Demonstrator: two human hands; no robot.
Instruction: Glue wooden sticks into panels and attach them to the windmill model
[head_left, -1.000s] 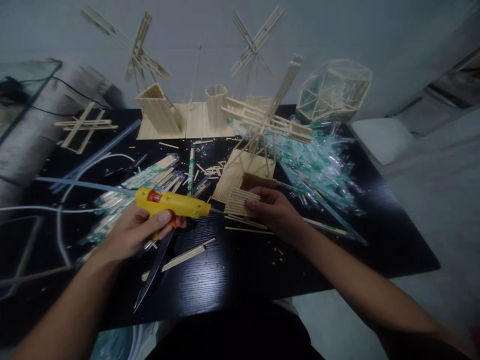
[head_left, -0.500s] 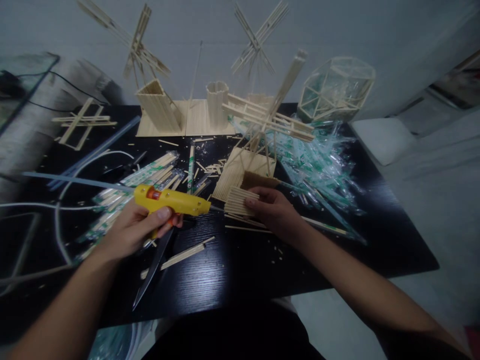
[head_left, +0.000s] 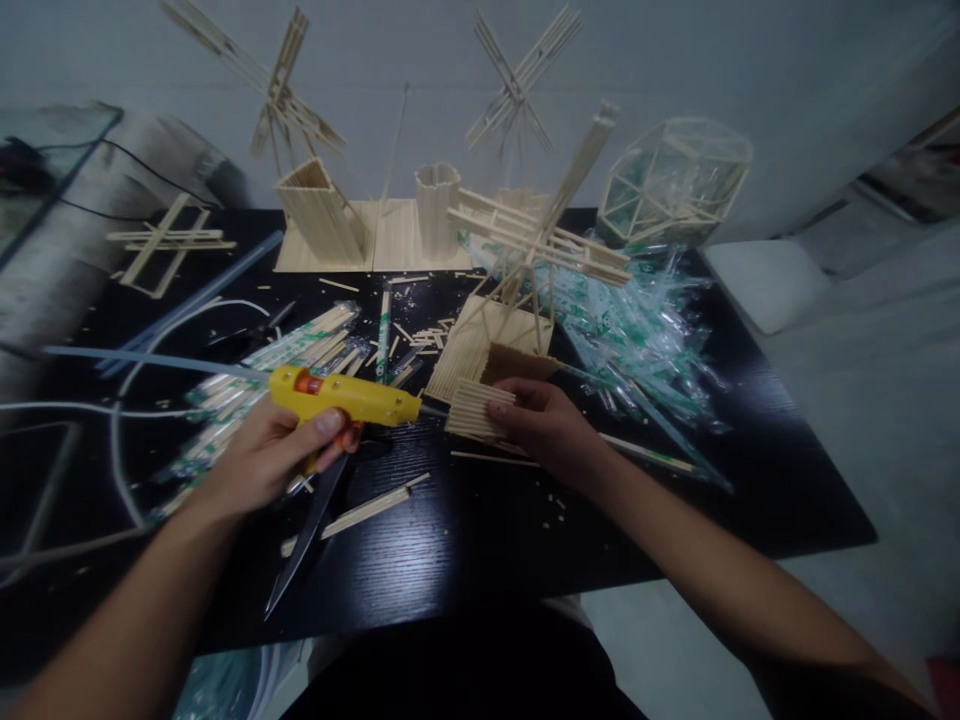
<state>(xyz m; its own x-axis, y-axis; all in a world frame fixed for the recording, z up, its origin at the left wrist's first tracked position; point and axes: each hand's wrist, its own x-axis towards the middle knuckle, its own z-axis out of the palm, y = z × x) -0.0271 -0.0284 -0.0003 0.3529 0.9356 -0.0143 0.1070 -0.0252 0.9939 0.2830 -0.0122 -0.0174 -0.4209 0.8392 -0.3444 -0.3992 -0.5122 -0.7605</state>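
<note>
A yellow glue gun (head_left: pixel 360 397) is gripped in my left hand (head_left: pixel 281 450), its dark nozzle pointing right, with a long clear glue stick (head_left: pixel 157 361) out of its back. The fingers of my right hand (head_left: pixel 544 420) are closed on a small panel of wooden sticks (head_left: pixel 474 408). The nozzle tip is at the panel's left edge; whether they touch I cannot tell. Just behind the panel are a brown piece of board (head_left: pixel 521 364) and a wooden stick base (head_left: pixel 457 350) beneath a windmill-like stick model (head_left: pixel 536 245).
Wrapped stick bundles (head_left: pixel 262 375) and a white cable (head_left: pixel 114 440) lie left. Near the front are scissors (head_left: pixel 307 540) and loose sticks (head_left: pixel 367 513). Plastic wrappers (head_left: pixel 645 320) are piled right. Stick towers (head_left: pixel 322 215) and a polyhedral frame (head_left: pixel 675 180) stand at the back.
The small panel in my right hand has tilted slightly, and the glue gun's nozzle has shifted a little up relative to it. Both hands keep their hold.
</note>
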